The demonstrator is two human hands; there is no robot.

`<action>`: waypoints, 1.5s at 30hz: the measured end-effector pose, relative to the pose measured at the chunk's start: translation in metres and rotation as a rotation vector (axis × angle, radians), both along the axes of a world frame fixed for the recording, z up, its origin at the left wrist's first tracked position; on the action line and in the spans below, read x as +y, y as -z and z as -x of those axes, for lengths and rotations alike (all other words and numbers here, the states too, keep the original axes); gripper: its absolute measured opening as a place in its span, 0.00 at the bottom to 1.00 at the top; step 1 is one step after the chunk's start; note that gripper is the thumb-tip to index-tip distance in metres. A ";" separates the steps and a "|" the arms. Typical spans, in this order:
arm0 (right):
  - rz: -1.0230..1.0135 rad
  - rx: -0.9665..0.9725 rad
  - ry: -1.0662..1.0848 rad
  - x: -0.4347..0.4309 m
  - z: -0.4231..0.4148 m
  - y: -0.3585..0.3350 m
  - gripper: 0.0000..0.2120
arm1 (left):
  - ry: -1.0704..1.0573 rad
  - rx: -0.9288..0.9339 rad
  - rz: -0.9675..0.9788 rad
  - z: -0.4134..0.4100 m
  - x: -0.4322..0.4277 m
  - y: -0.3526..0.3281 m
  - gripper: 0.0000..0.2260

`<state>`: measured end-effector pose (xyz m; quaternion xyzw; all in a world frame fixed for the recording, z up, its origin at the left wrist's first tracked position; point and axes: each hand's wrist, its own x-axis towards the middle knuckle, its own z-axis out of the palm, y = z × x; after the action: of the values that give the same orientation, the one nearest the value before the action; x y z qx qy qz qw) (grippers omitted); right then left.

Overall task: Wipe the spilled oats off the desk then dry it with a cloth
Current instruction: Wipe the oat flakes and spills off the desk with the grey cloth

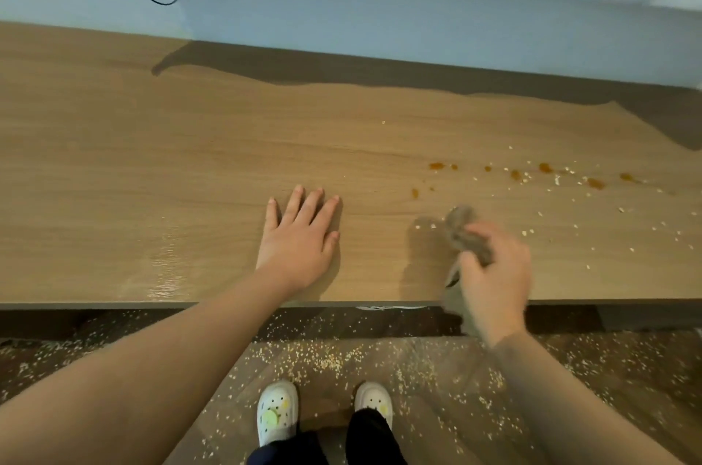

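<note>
Fingers of left hand point(298, 240) spread flat on desk point(152, 160); right hand point(494, 274) fingers curled, gripping grey cloth point(461, 227).

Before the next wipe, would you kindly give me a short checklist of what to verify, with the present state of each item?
1. Grip on the cloth: ok, the right hand has its fingers curled round it.
2. Support from the left hand: ok, it lies flat on the desk, left of the spill.
3. Surface free of oats: not ok, flakes lie scattered over the right part.
4. The orange drops wiped away: not ok, several show among the flakes.
5. Contact between cloth and desk: cannot tell, that area is blurred.
</note>
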<state>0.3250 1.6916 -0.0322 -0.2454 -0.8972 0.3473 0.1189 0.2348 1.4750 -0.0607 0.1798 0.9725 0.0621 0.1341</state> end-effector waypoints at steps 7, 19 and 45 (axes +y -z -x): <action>-0.404 -0.439 0.125 0.076 0.025 0.026 0.28 | -0.402 -0.005 -0.005 0.024 0.065 0.007 0.28; -0.428 -0.308 -0.104 0.132 0.073 0.023 0.26 | -0.468 0.087 0.056 0.021 0.073 0.015 0.28; -0.369 -0.150 -0.743 0.110 0.110 0.017 0.23 | -0.441 0.087 0.067 0.025 0.071 0.013 0.29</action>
<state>0.2153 1.8014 -0.0496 0.0959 -0.9780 0.1815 -0.0380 0.2102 1.5465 -0.0742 -0.0394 0.9947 0.0500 0.0809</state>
